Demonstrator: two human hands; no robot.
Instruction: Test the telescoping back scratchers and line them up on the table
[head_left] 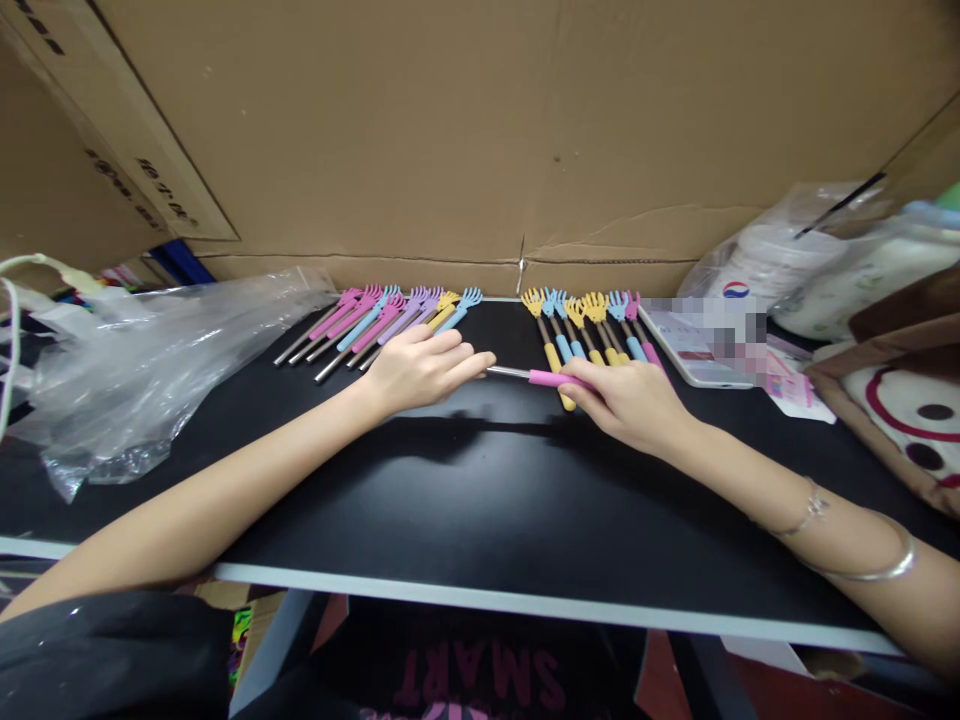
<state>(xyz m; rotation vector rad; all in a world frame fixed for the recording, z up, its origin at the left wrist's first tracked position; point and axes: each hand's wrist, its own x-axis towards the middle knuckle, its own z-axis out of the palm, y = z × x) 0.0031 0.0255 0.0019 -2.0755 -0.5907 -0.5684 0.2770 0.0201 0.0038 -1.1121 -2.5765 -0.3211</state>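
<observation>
1. nearest, a black sleeve (120, 655) covers the upper part of the left arm, and a dark shirt (480, 675) with pink letters shows below the desk (465, 520), which has a black top and a pale front edge.
2. on the right forearm sit a thin chain (812, 510) and a silver bangle (892, 572).
3. the right hand (622, 400) is closed on the pink grip of a pink-handled stick (551, 378), around the middle of the desk.
4. the left hand (431, 370) is clamped on the stick's metal end; what lies under its fingers is hidden. the stick runs nearly level from hand to hand, raised over the desk, a shadow beneath.
5. beyond the left hand lies a row of back scratchers (364, 328) in pink, blue, purple and yellow, metal rods toward the person.
6. beyond the right hand lie more scratchers (596, 306), coloured grips nearer, claws farther.
7. a clear plastic bag (187, 350) rests at far left; a flat white device (675, 345) and a card (802, 400) lie at right.
8. farthest, a cardboard wall (450, 130) stands behind everything.
</observation>
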